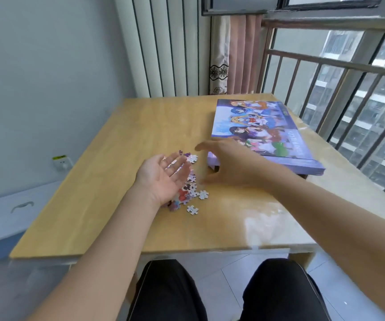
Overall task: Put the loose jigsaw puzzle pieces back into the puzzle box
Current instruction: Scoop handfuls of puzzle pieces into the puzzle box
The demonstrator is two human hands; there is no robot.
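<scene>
A small heap of loose jigsaw pieces [192,193] lies in the middle of the wooden table [122,140]. My left hand [163,176] hovers over the heap's left side, palm turned up and to the right, fingers spread, holding nothing. My right hand [228,163] is on the heap's right side, fingers apart and blurred, palm facing left, and it holds nothing. The purple puzzle box [263,133], printed with cartoon figures, lies flat at the table's right. Its near left corner sits just behind my right hand.
A window with a metal railing [349,72] runs along the right, past the table's edge. A curtain [233,54] hangs behind the table. A white lidded bin [8,216] stands on the floor at the left. My knees are below the table's near edge.
</scene>
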